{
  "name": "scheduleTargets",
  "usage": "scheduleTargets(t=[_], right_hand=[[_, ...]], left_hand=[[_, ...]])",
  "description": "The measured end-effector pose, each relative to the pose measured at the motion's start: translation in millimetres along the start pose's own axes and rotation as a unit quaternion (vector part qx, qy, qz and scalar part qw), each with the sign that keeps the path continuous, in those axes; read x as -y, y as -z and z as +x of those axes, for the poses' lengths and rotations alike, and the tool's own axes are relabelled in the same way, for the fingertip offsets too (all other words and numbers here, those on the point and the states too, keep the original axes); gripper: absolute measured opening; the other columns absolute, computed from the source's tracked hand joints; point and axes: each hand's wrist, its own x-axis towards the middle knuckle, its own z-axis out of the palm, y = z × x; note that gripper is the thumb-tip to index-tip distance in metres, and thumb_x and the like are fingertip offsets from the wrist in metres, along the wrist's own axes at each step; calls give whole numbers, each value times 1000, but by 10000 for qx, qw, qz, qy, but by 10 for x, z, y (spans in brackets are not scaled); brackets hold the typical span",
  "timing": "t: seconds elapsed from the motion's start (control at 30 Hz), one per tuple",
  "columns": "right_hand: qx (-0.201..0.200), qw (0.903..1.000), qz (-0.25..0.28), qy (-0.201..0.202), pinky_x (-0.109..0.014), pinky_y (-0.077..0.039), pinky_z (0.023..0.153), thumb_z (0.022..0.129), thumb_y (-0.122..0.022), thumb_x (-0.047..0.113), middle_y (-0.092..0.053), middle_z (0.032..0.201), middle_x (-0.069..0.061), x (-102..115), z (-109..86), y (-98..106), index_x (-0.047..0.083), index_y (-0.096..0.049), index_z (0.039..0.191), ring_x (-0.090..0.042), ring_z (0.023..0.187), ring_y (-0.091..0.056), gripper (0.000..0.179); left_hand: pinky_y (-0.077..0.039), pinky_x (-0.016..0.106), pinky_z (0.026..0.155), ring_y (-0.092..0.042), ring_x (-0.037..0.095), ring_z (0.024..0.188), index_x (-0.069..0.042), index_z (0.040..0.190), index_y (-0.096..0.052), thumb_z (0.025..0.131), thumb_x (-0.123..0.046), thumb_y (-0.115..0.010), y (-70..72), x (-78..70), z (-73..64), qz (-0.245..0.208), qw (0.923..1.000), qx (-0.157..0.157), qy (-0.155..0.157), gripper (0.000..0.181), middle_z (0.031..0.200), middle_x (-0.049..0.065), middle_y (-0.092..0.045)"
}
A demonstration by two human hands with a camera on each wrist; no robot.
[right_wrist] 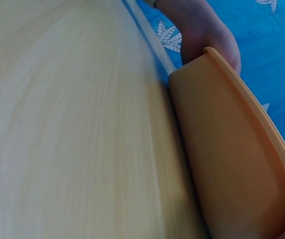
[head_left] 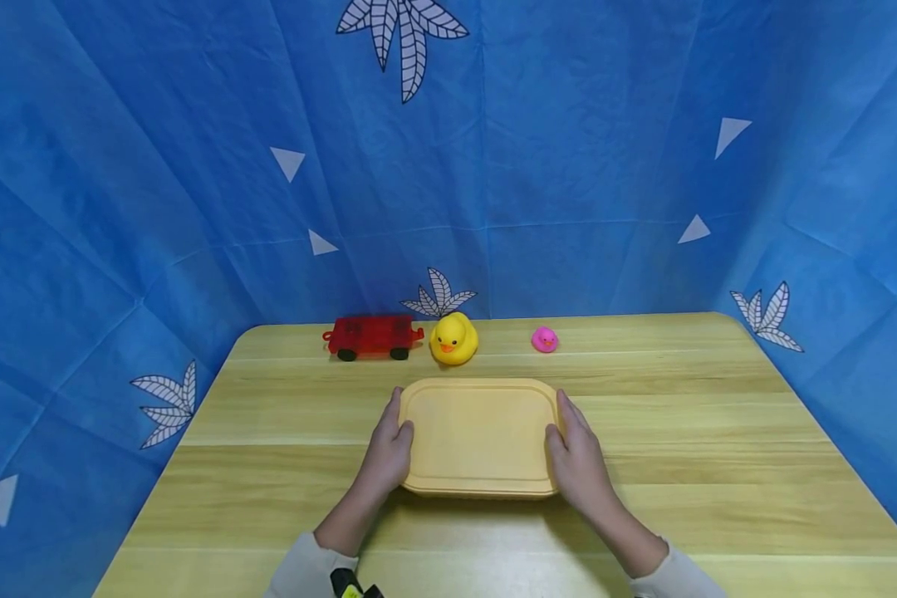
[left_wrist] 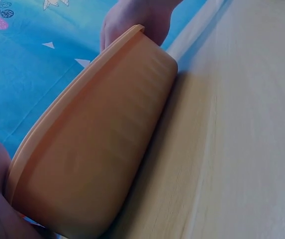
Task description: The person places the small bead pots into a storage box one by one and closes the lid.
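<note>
A yellow plastic box (head_left: 480, 436) with rounded corners and a flat lid-like top is at the middle of the table, its long side toward me. My left hand (head_left: 391, 448) grips its left end, thumb along the top edge. At the opposite end, my right hand (head_left: 577, 453) holds it the same way. In the left wrist view the box (left_wrist: 97, 134) shows its tapering side wall, with the rim on the upper side. The right wrist view shows the wall of the box (right_wrist: 227, 149) close to the wood. Whether its base touches the table cannot be told.
Along the back of the wooden table (head_left: 718, 465) stand a red toy wagon (head_left: 374, 335), a yellow rubber duck (head_left: 454, 340) and a small pink duck (head_left: 545, 339). Blue patterned cloth (head_left: 568, 166) hangs behind and at both sides.
</note>
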Motion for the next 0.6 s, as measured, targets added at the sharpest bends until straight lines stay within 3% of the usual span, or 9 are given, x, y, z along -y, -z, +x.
scheduleTargets(t=[0.6], right_hand=[[-56, 9990, -310, 321, -62, -23, 121, 109, -38, 3, -26, 162, -33, -27, -27, -4, -15, -21, 157, -49, 150, -25, 54]], left_hand=[[-13, 58, 126, -13, 39, 157, 7, 162, -11, 109, -5, -34, -1, 24, 3, 566, 9980, -14, -285, 59, 169, 24, -17]])
